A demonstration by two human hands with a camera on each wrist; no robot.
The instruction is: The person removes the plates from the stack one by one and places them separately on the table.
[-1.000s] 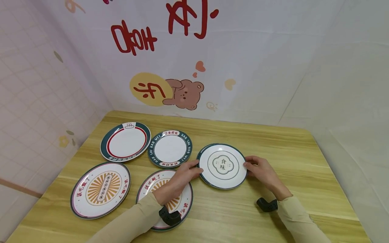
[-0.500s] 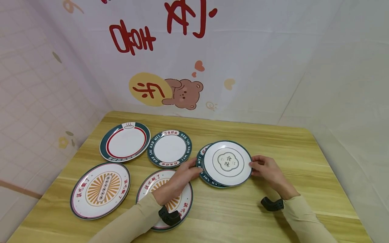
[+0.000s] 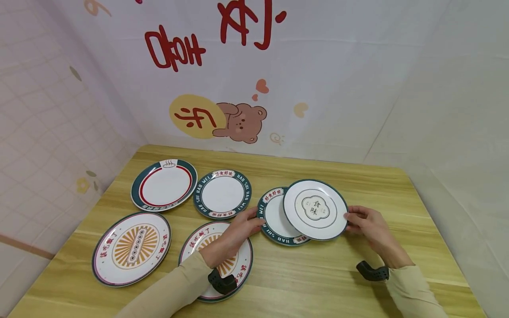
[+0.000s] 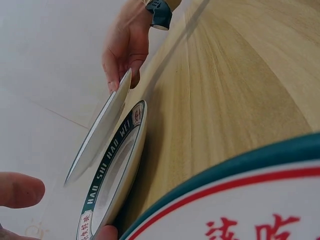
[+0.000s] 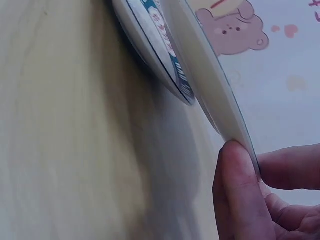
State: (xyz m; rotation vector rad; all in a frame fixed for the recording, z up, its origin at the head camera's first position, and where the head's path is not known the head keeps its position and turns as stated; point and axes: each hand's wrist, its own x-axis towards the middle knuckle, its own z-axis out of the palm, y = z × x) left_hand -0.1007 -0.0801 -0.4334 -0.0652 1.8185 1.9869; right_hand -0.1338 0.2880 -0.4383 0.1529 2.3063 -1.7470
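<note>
In the head view my right hand (image 3: 370, 227) pinches the right rim of a white plate (image 3: 330, 201) with a thin dark edge and a flower-shaped emblem. Thumb and fingers (image 5: 242, 170) grip that rim in the right wrist view. This plate is raised and tilted, overlapping the right part of a green-rimmed plate (image 3: 274, 216) below it. My left hand (image 3: 234, 234) holds the green-rimmed plate by its left edge. One fingertip (image 4: 107, 233) shows at that plate's underside in the left wrist view. A gap separates the two plates there.
Left of the hands are another green-rimmed plate (image 3: 222, 194), a plate with a red ring (image 3: 165, 187) and a sunburst plate (image 3: 131, 249). A second sunburst plate (image 3: 212, 287) lies under my left forearm. Printed cloth (image 3: 338, 88) hangs behind the wooden table (image 3: 318, 282).
My right hand has drawn the emblem plate to the right and upward off the green-rimmed plate, uncovering much of it. My left hand has stayed at the lower plate's edge.
</note>
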